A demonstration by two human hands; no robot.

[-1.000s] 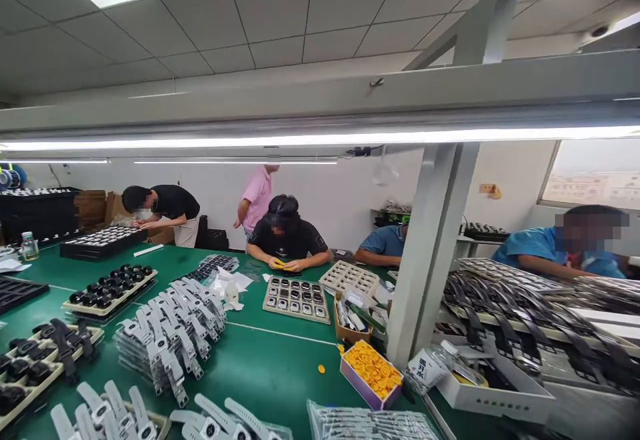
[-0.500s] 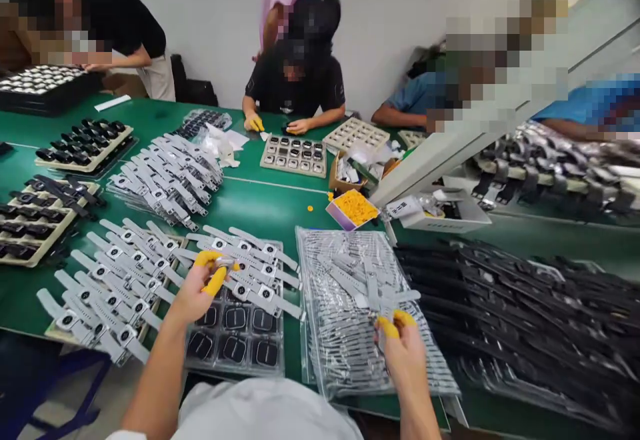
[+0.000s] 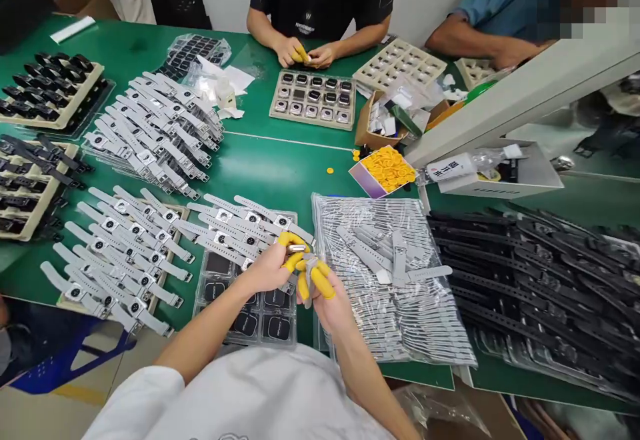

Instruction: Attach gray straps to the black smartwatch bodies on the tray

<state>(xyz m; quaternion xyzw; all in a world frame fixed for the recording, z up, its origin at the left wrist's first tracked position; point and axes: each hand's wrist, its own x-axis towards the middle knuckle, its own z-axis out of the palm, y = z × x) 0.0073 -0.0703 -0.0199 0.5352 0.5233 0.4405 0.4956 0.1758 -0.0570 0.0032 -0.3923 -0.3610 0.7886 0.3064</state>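
Observation:
My left hand (image 3: 270,265), with yellow finger cots, is closed on a small silver-edged watch case (image 3: 297,249). Right beside it my right hand (image 3: 333,300), also in yellow finger cots, grips a grey watch strap (image 3: 311,268). Strap and case are close together, but whether they touch is hidden by the fingers. Under my left arm lies a clear tray (image 3: 240,337) of dark square watch faces, with assembled grey watches (image 3: 250,227) across its far part. To the right, loose grey straps (image 3: 367,250) rest on a plastic-wrapped sheet of straps (image 3: 425,330).
Grey watches (image 3: 123,243) fill a tray at left, with another pile (image 3: 155,130) behind. A box of yellow finger cots (image 3: 385,170) stands beyond the strap sheet. Black straps (image 3: 530,293) cover the right side. A slanted metal post (image 3: 505,100) rises there. Co-workers' hands (image 3: 305,53) work opposite.
My hands were far apart and have come together in the middle. My right hand has moved left from the strap sheet with a grey strap. The view has tilted downward.

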